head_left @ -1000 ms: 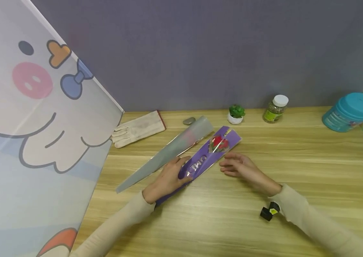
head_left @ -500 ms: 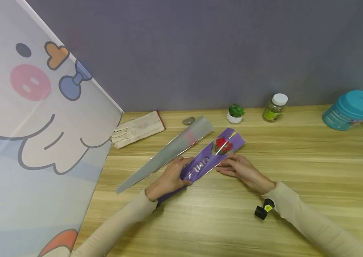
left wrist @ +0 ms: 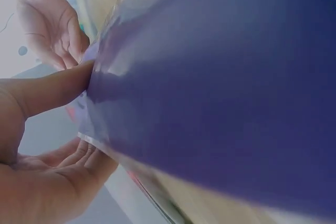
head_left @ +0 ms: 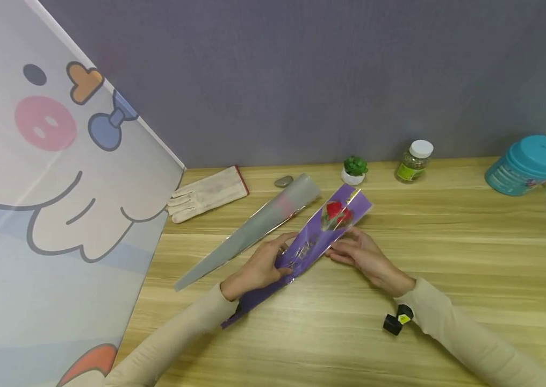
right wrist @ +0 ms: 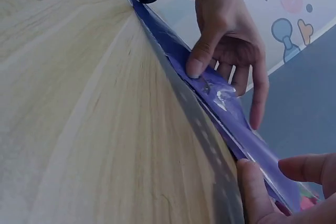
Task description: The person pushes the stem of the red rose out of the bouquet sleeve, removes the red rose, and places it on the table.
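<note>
You hold the long purple plastic flower sleeve (head_left: 313, 237) with its red rose slightly lifted off the wooden bench (head_left: 447, 258), your left hand (head_left: 258, 267) pinching its middle, your right hand (head_left: 361, 252) pinching the wide end; I judge you are positioning it, so next keep both grips steady.

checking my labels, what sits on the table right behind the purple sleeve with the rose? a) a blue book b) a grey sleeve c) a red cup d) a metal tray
b: a grey sleeve lies alongside the far edge of the purple sleeve, which the left hand and right hand both hold.
</note>
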Demonstrator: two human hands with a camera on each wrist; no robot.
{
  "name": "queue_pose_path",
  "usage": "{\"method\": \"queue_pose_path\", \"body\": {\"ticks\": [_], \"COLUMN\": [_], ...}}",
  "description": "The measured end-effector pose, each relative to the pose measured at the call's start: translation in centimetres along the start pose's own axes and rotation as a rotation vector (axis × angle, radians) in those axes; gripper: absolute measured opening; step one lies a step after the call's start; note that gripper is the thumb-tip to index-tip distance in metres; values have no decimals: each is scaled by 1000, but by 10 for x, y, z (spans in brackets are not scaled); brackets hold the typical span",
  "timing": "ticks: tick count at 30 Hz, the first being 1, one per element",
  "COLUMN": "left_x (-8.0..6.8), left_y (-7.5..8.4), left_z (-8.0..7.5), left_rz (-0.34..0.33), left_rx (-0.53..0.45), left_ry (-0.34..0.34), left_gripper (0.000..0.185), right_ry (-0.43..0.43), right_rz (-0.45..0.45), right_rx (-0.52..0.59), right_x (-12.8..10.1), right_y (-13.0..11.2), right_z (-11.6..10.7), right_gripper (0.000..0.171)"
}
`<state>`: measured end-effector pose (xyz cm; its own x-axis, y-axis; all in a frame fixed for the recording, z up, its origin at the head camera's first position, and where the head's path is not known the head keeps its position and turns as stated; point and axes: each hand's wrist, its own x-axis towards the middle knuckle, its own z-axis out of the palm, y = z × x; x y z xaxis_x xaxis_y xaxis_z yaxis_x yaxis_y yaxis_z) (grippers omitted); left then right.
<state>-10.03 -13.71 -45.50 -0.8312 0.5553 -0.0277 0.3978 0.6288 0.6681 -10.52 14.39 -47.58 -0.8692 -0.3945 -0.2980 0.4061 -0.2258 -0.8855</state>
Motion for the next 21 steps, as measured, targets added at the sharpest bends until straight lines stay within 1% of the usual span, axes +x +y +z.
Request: {"method": "queue_pose_path", "body": {"ticks": [2,5,9,11,13,15,17,21], "left_x": [1,2,4,4,5,6,6,8], "left_y": [1,2,6,9,11,13,15,17], "left_z": [0,-1,-2,-3,-3,-3,-2,1], "left_rz": [14,3,-37,-61,-85,-101,-103,-69], "left_rx": [-29,-99,-231,-294,-337,-371,-393,-409], "left_ry": [15,19,24,35,44,41,27,1], "left_gripper": [88,87,84,81,71,63,56,50], "right_ry": [13,44,90,102,108,108,108,110], "right_rz": [-34,-81,-129,-147,-157,-165,-170,-179], "right_rx": [12,-1,-38,-54,-65,-68,-66,-69], "right_x": [-1,-2,-4,-4,-5,-6,-6,-6], "right_y": [-1,-2,-5,-6,-6,-7,-6,-6], "right_z": [1,3,6,8,9,11,11,12], "right_gripper": [63,59,57,62,67,71,71,68]}}
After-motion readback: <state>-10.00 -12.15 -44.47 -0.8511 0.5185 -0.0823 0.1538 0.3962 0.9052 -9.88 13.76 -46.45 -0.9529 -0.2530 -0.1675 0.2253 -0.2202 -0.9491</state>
